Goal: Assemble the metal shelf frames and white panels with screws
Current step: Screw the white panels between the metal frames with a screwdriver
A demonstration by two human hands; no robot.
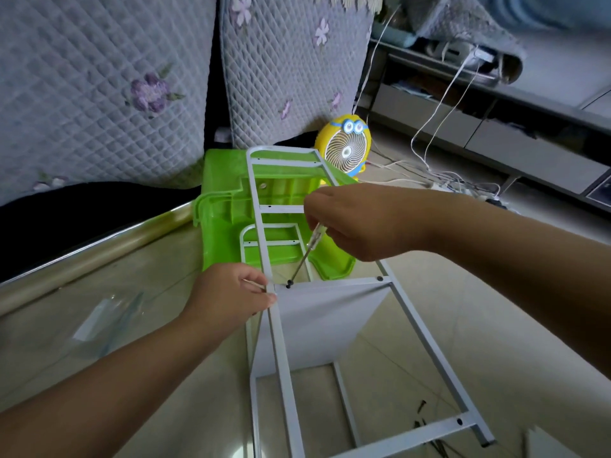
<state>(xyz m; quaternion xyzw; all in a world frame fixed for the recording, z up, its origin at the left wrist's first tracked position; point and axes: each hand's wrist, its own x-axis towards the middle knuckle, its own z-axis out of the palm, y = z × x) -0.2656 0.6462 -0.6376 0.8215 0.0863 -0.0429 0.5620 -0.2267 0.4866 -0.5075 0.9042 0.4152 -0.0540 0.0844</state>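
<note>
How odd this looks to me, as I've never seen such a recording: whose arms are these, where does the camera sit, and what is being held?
There is no machine here. These are one person's bare arms, filmed by a single camera worn on the head, looking forward and down.

The left hand holds a corner of a grey metal frame, where a white panel meets it. The right hand holds a screwdriver with its tip on a dark screw.

The frame's far end lies over a green plastic object. On the tiled floor lie a few loose screws and a clear plastic bag. A yellow fan stands behind.
</note>
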